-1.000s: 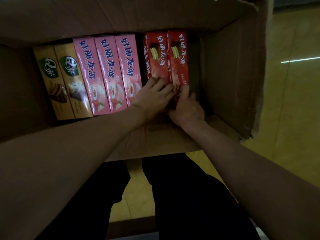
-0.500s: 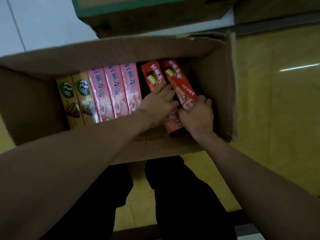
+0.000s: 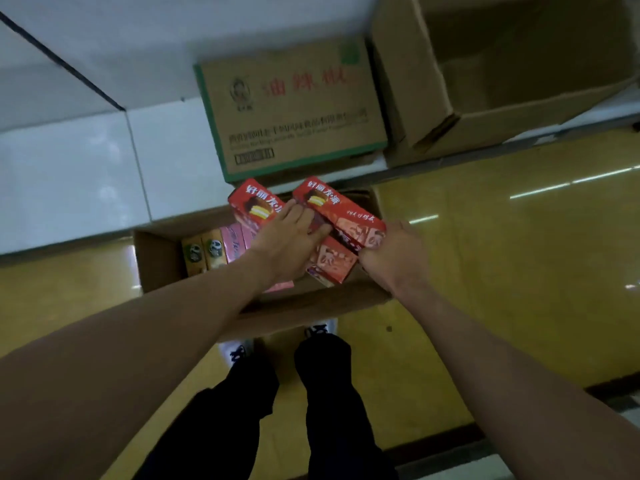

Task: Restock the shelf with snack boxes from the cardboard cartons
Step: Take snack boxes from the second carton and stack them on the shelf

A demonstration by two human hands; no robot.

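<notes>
Two red snack boxes are lifted above the open cardboard carton on the floor. My left hand lies over the left red box and holds it, fingers reaching to the edge of the other one. My right hand grips the near end of the right red box, which tilts up and away. Still inside the carton stand pink snack boxes and two tan snack boxes; my left arm hides part of the pink ones.
A closed printed carton with green edging sits on the low white shelf just behind the open carton. A large open carton stands to its right. Yellow floor spreads right; my legs and shoes are below.
Both hands have raised the two red boxes from the carton's right end to above its rim. The view has pulled back and up, bringing the shelf and other cartons into sight.
</notes>
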